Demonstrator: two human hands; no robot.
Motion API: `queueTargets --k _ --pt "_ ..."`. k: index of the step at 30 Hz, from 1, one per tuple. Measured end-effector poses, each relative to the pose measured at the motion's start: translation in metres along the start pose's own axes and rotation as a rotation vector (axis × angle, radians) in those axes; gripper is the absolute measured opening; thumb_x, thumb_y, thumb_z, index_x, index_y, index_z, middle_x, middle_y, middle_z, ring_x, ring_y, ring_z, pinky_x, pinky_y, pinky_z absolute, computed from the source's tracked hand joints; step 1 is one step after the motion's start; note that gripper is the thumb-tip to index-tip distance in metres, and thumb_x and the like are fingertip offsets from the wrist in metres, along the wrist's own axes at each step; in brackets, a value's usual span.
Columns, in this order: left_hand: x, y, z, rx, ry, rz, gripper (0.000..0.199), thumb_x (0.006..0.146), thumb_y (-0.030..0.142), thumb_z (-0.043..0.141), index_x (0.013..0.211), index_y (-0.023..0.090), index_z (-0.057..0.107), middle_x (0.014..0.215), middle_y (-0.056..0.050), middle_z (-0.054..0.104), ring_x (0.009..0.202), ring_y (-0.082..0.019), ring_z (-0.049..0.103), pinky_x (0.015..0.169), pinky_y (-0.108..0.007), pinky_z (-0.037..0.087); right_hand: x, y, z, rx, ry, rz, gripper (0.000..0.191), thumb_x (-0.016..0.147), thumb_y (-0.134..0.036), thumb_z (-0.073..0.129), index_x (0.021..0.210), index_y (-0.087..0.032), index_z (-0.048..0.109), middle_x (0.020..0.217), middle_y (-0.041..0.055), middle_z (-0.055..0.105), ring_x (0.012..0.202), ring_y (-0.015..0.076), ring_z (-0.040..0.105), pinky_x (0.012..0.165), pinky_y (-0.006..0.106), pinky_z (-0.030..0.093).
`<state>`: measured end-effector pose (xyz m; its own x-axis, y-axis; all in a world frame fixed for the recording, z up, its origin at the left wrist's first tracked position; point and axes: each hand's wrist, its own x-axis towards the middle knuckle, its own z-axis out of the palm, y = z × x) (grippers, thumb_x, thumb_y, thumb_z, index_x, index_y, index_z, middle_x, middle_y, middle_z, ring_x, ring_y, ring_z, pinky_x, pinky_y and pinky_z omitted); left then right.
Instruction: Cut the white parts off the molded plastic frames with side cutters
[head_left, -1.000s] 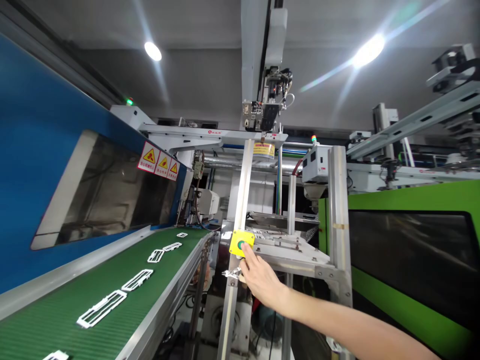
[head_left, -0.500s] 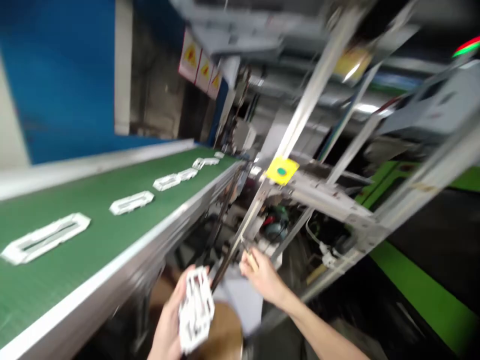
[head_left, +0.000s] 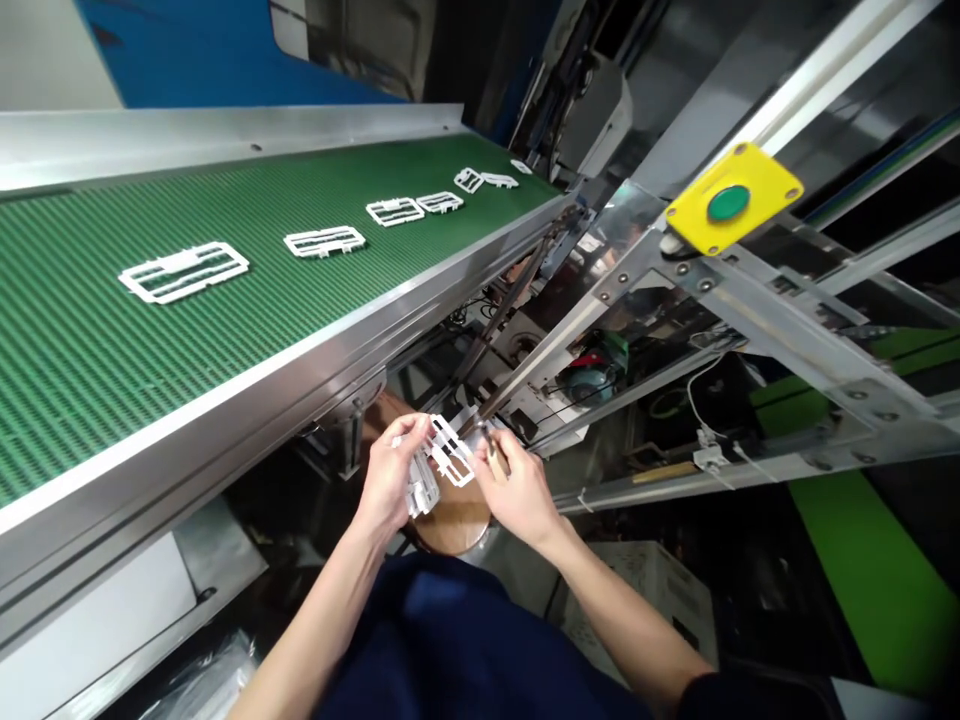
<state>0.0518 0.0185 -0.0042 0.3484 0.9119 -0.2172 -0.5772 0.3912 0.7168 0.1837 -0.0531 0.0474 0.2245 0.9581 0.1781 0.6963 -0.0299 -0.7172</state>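
Observation:
My left hand [head_left: 391, 470] is closed round several stacked white plastic frames [head_left: 421, 488]. Another white frame [head_left: 452, 452] spans the gap between the hands, and the fingertips of my right hand [head_left: 517, 485] are at its right end. In that right hand sits a small tool with a wooden handle [head_left: 496, 458], its dark tip pointing up and away. Both hands are low in front of my body, beside the conveyor. More white frames, such as the nearest one [head_left: 186, 272], lie in a row on the green belt [head_left: 247, 340].
The conveyor's metal side rail [head_left: 300, 365] runs diagonally along the left. A yellow box with a green button [head_left: 731, 200] is mounted on a metal frame at the right. Below the hands is a round brown stool [head_left: 454, 525]. A white box [head_left: 652, 600] stands lower right.
The view has tilted down and steadied. My hands have come together, and a white frame now spans the space between them. The tool is still in my right hand.

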Motion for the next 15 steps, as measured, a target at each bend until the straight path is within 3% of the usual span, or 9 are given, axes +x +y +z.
queueTargets --k 7,15 --pt "0.001 0.01 -0.014 -0.147 -0.086 -0.189 0.023 0.076 0.022 0.068 0.095 0.01 0.066 0.077 -0.003 0.06 0.055 -0.01 0.057 0.05 -0.018 0.051 0.011 0.013 -0.004 0.353 -0.021 0.163 0.02 0.071 -0.024 0.065 0.083 -0.018 0.049 0.07 -0.0027 0.055 0.064 0.0105 0.055 0.064 0.022 0.048" --pt "0.008 0.001 -0.024 -0.434 -0.178 -0.246 0.022 0.087 0.026 0.054 0.1 0.011 0.064 0.082 -0.007 0.065 0.06 -0.015 0.062 0.054 -0.025 0.054 0.01 0.011 -0.002 0.464 -0.015 0.196 0.022 0.071 -0.023 0.068 0.084 -0.019 0.05 0.071 -0.0034 0.053 0.064 0.0093 0.052 0.064 0.022 0.047"
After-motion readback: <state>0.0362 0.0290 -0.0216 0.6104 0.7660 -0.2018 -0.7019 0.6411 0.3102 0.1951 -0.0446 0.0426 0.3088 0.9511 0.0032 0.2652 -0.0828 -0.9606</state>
